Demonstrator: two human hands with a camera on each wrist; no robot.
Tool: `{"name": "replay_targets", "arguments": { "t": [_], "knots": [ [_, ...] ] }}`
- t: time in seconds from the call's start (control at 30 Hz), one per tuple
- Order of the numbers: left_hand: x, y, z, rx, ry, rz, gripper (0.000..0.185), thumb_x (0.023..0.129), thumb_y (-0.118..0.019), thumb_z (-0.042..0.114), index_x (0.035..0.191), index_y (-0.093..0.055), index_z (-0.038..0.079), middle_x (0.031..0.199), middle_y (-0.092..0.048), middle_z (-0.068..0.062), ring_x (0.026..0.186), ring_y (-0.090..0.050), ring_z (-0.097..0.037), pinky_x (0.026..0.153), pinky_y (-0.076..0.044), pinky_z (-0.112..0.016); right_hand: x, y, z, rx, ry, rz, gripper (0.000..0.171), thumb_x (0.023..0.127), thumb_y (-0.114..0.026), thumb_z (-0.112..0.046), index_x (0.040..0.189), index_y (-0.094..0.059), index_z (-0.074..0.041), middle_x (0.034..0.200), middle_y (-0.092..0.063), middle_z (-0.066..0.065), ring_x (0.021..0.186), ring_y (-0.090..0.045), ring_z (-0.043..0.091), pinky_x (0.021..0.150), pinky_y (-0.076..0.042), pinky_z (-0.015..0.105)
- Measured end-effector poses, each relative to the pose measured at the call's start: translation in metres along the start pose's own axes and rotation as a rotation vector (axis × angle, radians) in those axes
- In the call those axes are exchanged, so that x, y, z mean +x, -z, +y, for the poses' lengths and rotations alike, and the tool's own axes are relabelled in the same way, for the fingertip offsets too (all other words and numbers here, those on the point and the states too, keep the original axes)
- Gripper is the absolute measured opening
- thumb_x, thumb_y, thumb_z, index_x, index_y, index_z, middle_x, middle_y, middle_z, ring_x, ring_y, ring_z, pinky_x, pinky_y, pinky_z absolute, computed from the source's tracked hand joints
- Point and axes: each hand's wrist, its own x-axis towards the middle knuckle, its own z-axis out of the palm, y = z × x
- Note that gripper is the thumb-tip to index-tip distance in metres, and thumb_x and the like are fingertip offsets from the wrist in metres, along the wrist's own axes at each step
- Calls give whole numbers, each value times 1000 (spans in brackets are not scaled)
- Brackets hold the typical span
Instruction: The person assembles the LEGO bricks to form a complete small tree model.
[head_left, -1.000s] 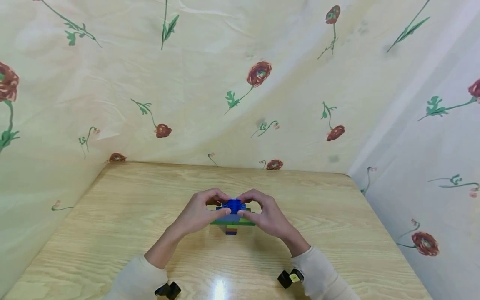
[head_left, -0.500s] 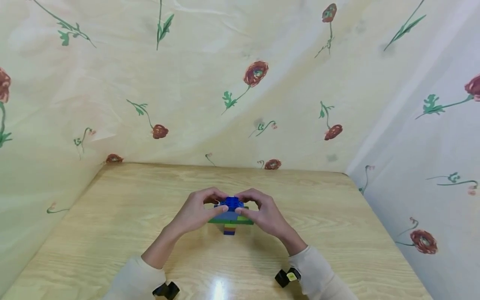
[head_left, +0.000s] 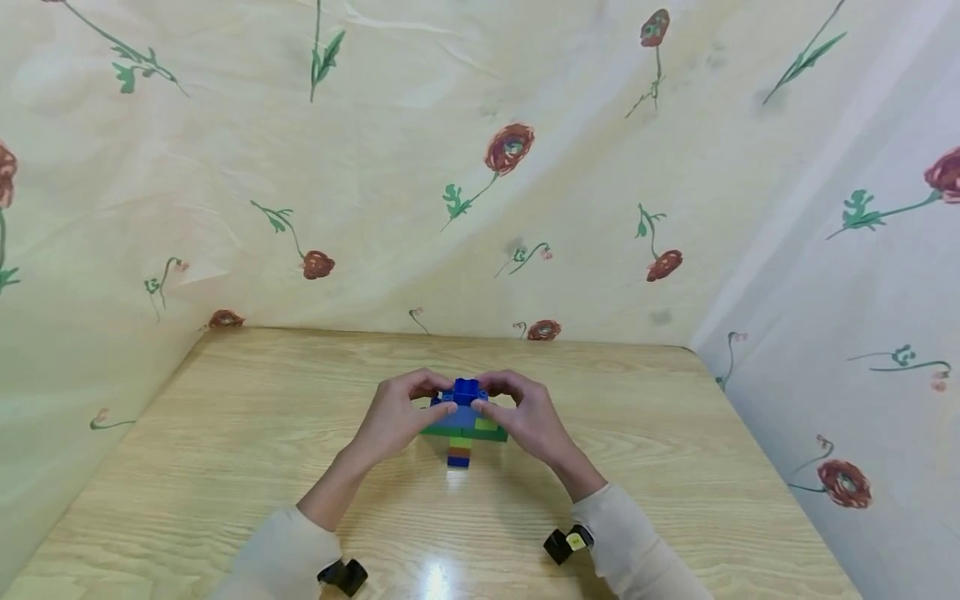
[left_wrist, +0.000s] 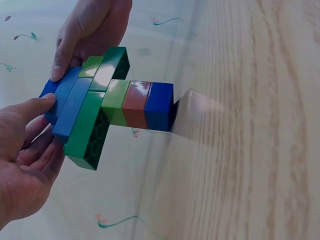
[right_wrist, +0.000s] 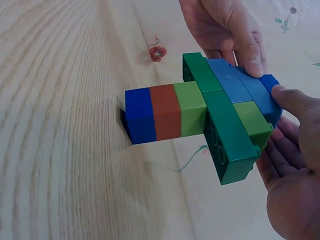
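A toy-brick model (head_left: pixel 454 421) stands upright over the wooden table between both hands. Its narrow column has a dark blue brick (left_wrist: pixel 160 106) at the foot, then an orange-brown brick (right_wrist: pixel 165 111) and a lime brick (right_wrist: pixel 190 110). Wide green bricks (left_wrist: pixel 85 130) lie across the column, with blue and lime ones above. A dark blue brick (head_left: pixel 466 392) tops the model. My left hand (head_left: pixel 396 418) grips the upper part from the left, thumb on the near face. From the other side my right hand (head_left: pixel 534 421) holds it likewise. Fingers behind the model are partly hidden.
The wood-grain table (head_left: pixel 247 467) is bounded at the back and sides by a flower-patterned cloth (head_left: pixel 375 208). Black wrist cameras (head_left: pixel 343 577) hang at both sleeves. The model's foot is close over the table surface.
Both hands and the model's upper part have shifted slightly upward in the head view, and more of the column shows beneath the green bricks. Both hands keep their hold.
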Motion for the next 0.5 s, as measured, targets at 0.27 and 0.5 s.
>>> {"name": "replay_targets", "arguments": {
  "t": [0.27, 0.5],
  "knots": [
    [10, -5, -3, 15, 7, 32, 23, 92, -80, 21, 114, -76, 17, 116, -78, -2, 115, -72, -26, 103, -55, -52, 6, 1, 8, 43, 14, 28, 32, 94, -76, -13, 125, -70, -7, 120, -74, 12, 108, -69, 23, 102, -51, 61],
    [19, -4, -4, 22, 54, 21, 24, 93, -79, 21, 116, -76, 17, 119, -76, -3, 117, -71, -27, 102, -56, -48, 8, 0, 14, 64, 7, 50, 29, 95, -75, -14, 123, -70, -7, 121, -72, 13, 112, -68, 29, 105, -49, 60]
  ]
}}
